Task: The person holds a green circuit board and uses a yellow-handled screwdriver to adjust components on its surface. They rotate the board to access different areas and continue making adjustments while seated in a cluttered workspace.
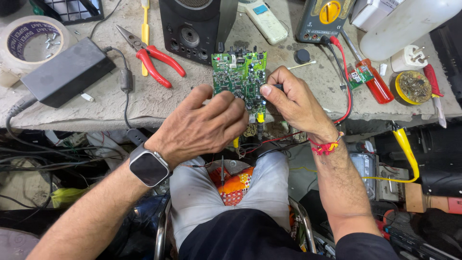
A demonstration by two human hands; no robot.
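**Two hands working on a green circuit board at the worktop edge**

The left hand [202,127], with a smart watch [149,167] on its wrist, is curling its grip around the near left side of the circuit board [239,77]. The right hand [294,102] is pinching the board's right edge, thumb lying on it. The board is sitting at the near edge of the worktop [159,98]. Farther left, red pliers [153,58] are lying; behind the board a black speaker [192,26] is standing.
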